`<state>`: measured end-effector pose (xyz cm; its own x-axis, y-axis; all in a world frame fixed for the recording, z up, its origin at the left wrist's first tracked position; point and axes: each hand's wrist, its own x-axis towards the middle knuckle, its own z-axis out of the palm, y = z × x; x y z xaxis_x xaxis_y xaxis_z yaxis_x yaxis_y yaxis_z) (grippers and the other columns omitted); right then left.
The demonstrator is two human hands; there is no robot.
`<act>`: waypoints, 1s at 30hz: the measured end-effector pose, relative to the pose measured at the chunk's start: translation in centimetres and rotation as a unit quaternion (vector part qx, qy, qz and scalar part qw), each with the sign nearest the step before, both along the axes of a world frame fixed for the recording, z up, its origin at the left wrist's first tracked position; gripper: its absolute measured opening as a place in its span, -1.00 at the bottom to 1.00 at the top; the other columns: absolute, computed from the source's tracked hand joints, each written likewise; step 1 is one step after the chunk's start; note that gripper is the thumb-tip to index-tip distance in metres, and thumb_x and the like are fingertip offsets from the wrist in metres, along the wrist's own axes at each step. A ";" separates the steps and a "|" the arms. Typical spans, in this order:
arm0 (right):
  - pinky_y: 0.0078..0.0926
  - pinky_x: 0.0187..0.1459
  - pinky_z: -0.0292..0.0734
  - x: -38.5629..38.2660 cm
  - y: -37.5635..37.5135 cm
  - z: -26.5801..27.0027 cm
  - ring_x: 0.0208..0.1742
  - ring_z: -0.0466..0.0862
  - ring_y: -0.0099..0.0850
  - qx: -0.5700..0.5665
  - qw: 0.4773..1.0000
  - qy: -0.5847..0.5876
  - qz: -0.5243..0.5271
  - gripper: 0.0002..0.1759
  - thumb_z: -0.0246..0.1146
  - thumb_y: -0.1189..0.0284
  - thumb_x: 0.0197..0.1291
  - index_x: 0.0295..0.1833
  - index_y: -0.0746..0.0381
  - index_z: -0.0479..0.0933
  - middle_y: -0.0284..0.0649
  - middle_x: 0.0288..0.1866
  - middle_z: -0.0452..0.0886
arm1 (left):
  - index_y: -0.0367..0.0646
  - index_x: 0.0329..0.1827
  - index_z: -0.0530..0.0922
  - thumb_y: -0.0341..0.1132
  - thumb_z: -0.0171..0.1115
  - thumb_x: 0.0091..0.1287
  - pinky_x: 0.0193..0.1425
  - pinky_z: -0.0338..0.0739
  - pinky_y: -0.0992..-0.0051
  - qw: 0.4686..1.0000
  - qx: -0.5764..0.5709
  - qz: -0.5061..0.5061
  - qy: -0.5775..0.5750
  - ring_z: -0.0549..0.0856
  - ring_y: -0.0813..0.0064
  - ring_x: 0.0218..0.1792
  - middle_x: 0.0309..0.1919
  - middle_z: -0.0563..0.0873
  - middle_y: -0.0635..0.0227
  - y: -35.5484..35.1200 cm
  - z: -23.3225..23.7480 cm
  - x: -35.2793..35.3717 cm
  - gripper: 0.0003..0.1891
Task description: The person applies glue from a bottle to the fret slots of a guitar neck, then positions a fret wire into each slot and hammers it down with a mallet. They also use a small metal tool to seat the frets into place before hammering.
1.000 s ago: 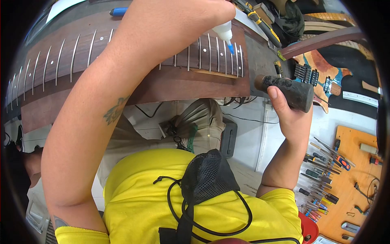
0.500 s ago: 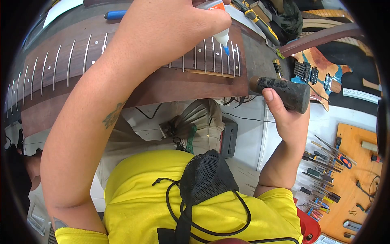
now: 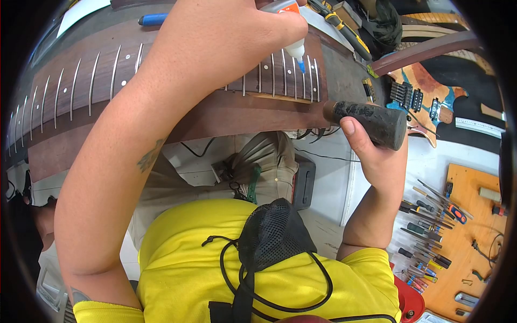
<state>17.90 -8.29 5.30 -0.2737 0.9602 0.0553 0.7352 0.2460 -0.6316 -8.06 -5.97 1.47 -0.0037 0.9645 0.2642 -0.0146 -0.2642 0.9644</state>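
My left hand (image 3: pixel 269 27) is closed around a white glue bottle (image 3: pixel 295 50), held upside down. Its blue nozzle (image 3: pixel 302 67) points down at the frets near the right end of a dark fretboard (image 3: pixel 81 91). The fretboard has metal frets and white dots, and my left forearm hides its middle. In my right hand (image 3: pixel 371 151) is a black cylindrical mallet head (image 3: pixel 377 123) with a brown end, close to the board's right end. My right thumb lies along it, and the other fingers are hidden beneath.
Under the fretboard lies a reddish-brown board (image 3: pixel 215 116). A blue pen (image 3: pixel 152 20) and yellow-black pliers (image 3: pixel 347 33) are beyond it. At right are a guitar body (image 3: pixel 417 81), a steel ruler (image 3: pixel 478 127) and several files beside a wooden board (image 3: pixel 466 215). Part of another person (image 3: pixel 44 223) shows at left.
My right hand and the black mallet head have shifted slightly left, towards the fretboard. The bottle's nozzle has moved very slightly to the right.
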 end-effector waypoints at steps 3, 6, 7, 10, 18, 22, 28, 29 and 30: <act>-0.56 -0.31 0.50 -0.3 0.2 0.0 -0.38 0.58 -0.60 -0.001 1.000 0.003 0.008 -0.69 0.58 0.31 0.23 -0.22 0.35 0.71 -0.35 -0.40 0.70 | -0.50 0.12 0.70 -0.37 0.33 0.31 -0.27 0.62 0.58 0.995 0.067 0.051 0.047 0.74 0.63 -0.36 -0.30 0.85 0.17 -0.2 -0.2 0.4 -0.61; -0.56 -0.29 0.52 -0.8 0.3 0.0 -0.37 0.59 -0.60 0.011 1.000 0.010 0.008 -0.69 0.59 0.31 0.22 -0.21 0.35 0.72 -0.34 -0.39 0.72 | -0.49 0.11 0.71 -0.36 0.33 0.31 -0.26 0.62 0.57 0.999 -0.011 -0.021 -0.024 0.74 0.61 -0.37 -0.31 0.85 0.16 0.1 0.2 -0.4 -0.60; -0.56 -0.28 0.53 -0.9 0.4 0.0 -0.37 0.60 -0.60 0.006 1.000 0.005 0.009 -0.69 0.59 0.31 0.22 -0.20 0.35 0.72 -0.34 -0.39 0.72 | -0.50 0.11 0.71 -0.35 0.32 0.31 -0.26 0.62 0.56 1.000 0.004 -0.001 -0.004 0.74 0.61 -0.37 -0.32 0.85 0.15 0.2 0.1 -0.3 -0.60; -0.56 -0.27 0.54 -0.9 0.6 -0.1 -0.38 0.61 -0.59 0.007 1.000 0.000 0.013 -0.69 0.59 0.32 0.21 -0.18 0.35 0.73 -0.34 -0.39 0.73 | -0.49 0.10 0.71 -0.34 0.31 0.31 -0.26 0.62 0.54 0.999 -0.002 0.026 0.042 0.75 0.58 -0.37 -0.32 0.84 0.13 -0.1 1.0 -0.2 -0.60; -0.59 -0.17 0.54 -1.2 1.0 0.1 -0.25 0.62 -0.61 -0.012 0.999 -0.024 0.017 -0.64 0.60 0.29 0.23 -0.07 0.35 0.72 -0.36 -0.27 0.75 | -0.46 0.04 0.73 -0.30 0.29 0.31 -0.20 0.65 0.45 0.987 0.092 0.093 0.091 0.79 0.44 -0.34 -0.30 0.85 0.02 0.1 -0.3 0.3 -0.62; -0.59 -0.17 0.54 -1.4 1.2 0.2 -0.25 0.63 -0.61 -0.023 0.999 -0.037 0.014 -0.63 0.60 0.28 0.23 -0.08 0.36 0.72 -0.36 -0.28 0.75 | -0.45 0.03 0.74 -0.30 0.28 0.31 -0.18 0.65 0.44 0.973 0.095 0.150 0.146 0.79 0.44 -0.32 -0.30 0.84 0.02 0.1 -0.3 1.2 -0.62; -0.50 -0.28 0.59 -1.7 1.8 0.0 -0.40 0.70 -0.50 0.021 0.998 -0.044 0.046 -0.69 0.57 0.29 0.22 -0.18 0.34 0.75 -0.23 -0.39 0.78 | -0.44 -0.05 0.74 -0.33 0.23 0.38 -0.36 0.49 0.51 0.982 -0.005 0.171 0.078 0.60 0.60 -0.48 -0.47 0.74 0.29 0.6 1.2 0.9 -0.70; -0.49 -0.27 0.60 -1.8 1.8 0.1 -0.40 0.70 -0.49 0.011 0.998 -0.046 0.045 -0.70 0.57 0.29 0.22 -0.18 0.34 0.75 -0.23 -0.39 0.78 | -0.43 -0.10 0.75 -0.35 0.22 0.41 -0.43 0.40 0.56 0.981 -0.104 0.163 0.013 0.51 0.67 -0.54 -0.54 0.67 0.41 0.8 1.7 0.7 -0.73; -0.49 -0.27 0.60 -1.9 1.9 0.1 -0.40 0.70 -0.49 0.011 0.998 -0.046 0.046 -0.70 0.57 0.29 0.22 -0.18 0.34 0.75 -0.23 -0.39 0.78 | -0.43 -0.10 0.75 -0.35 0.22 0.41 -0.43 0.40 0.56 0.981 -0.105 0.164 0.012 0.51 0.67 -0.54 -0.54 0.67 0.41 0.7 1.5 0.6 -0.73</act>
<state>16.03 -6.43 5.37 -0.3650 0.9299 0.0464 0.7637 0.3275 -0.5562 -7.50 -5.25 2.99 -0.3184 0.9458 0.0639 0.0622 -0.0464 0.9970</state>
